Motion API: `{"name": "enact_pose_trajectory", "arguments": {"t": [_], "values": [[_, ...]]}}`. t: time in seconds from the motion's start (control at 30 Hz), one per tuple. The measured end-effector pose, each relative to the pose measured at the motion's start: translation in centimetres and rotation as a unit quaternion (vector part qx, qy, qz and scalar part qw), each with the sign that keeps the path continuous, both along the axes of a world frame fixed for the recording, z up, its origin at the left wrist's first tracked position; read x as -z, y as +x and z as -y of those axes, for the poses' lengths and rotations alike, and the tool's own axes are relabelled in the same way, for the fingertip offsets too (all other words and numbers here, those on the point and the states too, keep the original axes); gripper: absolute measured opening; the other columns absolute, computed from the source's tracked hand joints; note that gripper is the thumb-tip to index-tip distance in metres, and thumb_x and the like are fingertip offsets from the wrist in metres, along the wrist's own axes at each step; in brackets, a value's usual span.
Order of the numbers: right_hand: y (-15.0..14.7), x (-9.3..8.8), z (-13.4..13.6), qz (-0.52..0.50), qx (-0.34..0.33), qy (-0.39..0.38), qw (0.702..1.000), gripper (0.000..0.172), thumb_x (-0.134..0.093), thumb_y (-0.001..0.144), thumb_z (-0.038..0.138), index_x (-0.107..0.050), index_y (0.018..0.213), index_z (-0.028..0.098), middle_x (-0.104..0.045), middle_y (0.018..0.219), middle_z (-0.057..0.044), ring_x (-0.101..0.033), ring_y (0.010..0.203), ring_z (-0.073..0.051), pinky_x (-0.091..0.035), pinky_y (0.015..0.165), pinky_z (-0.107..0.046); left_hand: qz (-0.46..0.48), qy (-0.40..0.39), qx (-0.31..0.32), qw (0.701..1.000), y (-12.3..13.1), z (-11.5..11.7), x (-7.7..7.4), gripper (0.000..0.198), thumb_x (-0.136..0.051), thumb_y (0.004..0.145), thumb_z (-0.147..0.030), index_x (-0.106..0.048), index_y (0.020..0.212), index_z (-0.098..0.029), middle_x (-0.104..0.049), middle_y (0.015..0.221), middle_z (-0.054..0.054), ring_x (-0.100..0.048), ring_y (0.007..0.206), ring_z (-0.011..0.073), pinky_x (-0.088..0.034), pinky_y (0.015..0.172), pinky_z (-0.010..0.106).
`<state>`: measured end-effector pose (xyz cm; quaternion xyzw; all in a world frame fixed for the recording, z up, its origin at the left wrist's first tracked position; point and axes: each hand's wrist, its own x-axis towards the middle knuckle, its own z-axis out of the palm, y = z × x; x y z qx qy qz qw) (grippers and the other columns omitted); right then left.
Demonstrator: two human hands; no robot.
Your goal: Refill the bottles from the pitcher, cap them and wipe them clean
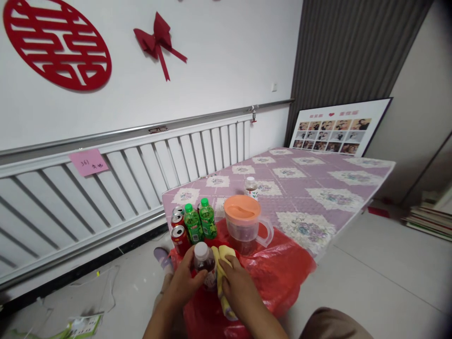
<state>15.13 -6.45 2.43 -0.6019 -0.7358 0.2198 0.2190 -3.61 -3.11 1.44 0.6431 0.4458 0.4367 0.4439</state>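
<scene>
The white-capped plastic bottle (206,262) with dark drink is between the person's two hands, over the red plastic sheet (282,273) at the near end of the worktop (289,162); whether its base is resting there, I cannot tell. The fingers of the left hand (187,278) are clamped around its side, with the thumb in front. The fingers of the right hand (237,281) are closed on a yellow cloth (219,270), which they hold against the other side. I judge that the step in hand is wiping, and the next move calls for a steady left grip while the cloth goes around.

About writing: the bottle's label is too small for me to read, and so are those on the green-capped bottles (200,223) and the red cans (179,235). The pink note (89,162) shows "361" and two unclear characters. On the wall, the red round decoration (58,44) carries the double-happiness character.
</scene>
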Motion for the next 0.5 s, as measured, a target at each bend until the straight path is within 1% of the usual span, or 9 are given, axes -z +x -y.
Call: {"name": "enact_pose_trajectory", "arguments": {"t": [0.07,0.17,0.27,0.3,0.37,0.43,0.5], "values": [[0.0,-0.7,0.1,-0.006,0.004,0.007,1.0,0.056,-0.046,0.081,0.004,-0.059,0.135,0.014,-0.048,0.146,-0.017,-0.052,0.13,-0.026,-0.041,0.107,-0.034,-0.002,0.02,-0.049,0.999,0.8,0.3,0.0,0.062,-0.067,0.072,-0.026,-0.051,0.131,-0.016,-0.061,0.132,0.014,-0.056,0.124,0.0316,-0.042,0.109,0.047],[-0.1,-2.0,0.3,-0.008,0.009,0.018,1.0,0.056,-0.045,0.084,0.006,-0.057,0.138,0.017,-0.047,0.147,-0.015,-0.052,0.13,-0.028,-0.042,0.107,-0.038,-0.042,0.058,-0.152,0.986,1.8,0.6,0.0,0.055,-0.07,0.067,-0.028,-0.059,0.119,-0.015,-0.062,0.122,0.014,-0.056,0.118,0.0329,-0.042,0.107,0.049],[-0.2,-3.0,0.7,0.015,0.006,0.027,1.0,0.056,-0.046,0.086,0.009,-0.055,0.14,0.021,-0.047,0.148,-0.014,-0.053,0.127,-0.03,-0.042,0.106,-0.044,-0.062,0.062,-0.216,0.972,2.4,0.7,0.3,0.057,-0.072,0.064,-0.026,-0.059,0.119,-0.017,-0.06,0.119,0.012,-0.056,0.116,0.0323,-0.043,0.105,0.048],[-0.3,-3.3,0.8,0.03,0.004,0.027,0.999,0.056,-0.046,0.087,0.009,-0.054,0.14,0.023,-0.046,0.149,-0.013,-0.053,0.126,-0.031,-0.042,0.105,-0.046,-0.058,0.055,-0.223,0.972,2.4,0.7,0.4,0.058,-0.072,0.064,-0.025,-0.058,0.12,-0.017,-0.059,0.119,0.012,-0.056,0.115,0.0317,-0.044,0.104,0.047],[-0.4,-3.5,0.8,0.058,-0.007,0.03,0.998,0.056,-0.047,0.087,0.009,-0.055,0.139,0.026,-0.046,0.15,-0.012,-0.055,0.123,-0.031,-0.042,0.104,-0.047,-0.04,0.035,-0.21,0.976,2.4,0.7,0.5,0.058,-0.072,0.065,-0.023,-0.057,0.12,-0.017,-0.059,0.121,0.011,-0.058,0.113,0.0304,-0.046,0.101,0.046],[-0.6,-3.5,0.6,0.077,-0.021,0.042,0.996,0.054,-0.046,0.089,0.008,-0.056,0.138,0.028,-0.046,0.15,-0.012,-0.056,0.121,-0.03,-0.043,0.103,-0.045,-0.025,0.024,-0.181,0.983,2.3,0.6,0.5,0.055,-0.071,0.066,-0.022,-0.057,0.118,-0.017,-0.061,0.118,0.01,-0.06,0.11,0.029,-0.049,0.098,0.045],[-0.7,-3.5,0.0,0.088,-0.03,0.055,0.994,0.052,-0.045,0.09,0.009,-0.056,0.138,0.026,-0.046,0.15,-0.012,-0.055,0.121,-0.03,-0.044,0.102,-0.043,-0.02,0.031,-0.147,0.988,2.0,0.5,0.2,0.052,-0.07,0.067,-0.021,-0.057,0.117,-0.018,-0.063,0.115,0.009,-0.062,0.107,0.0276,-0.05,0.095,0.043]]}}
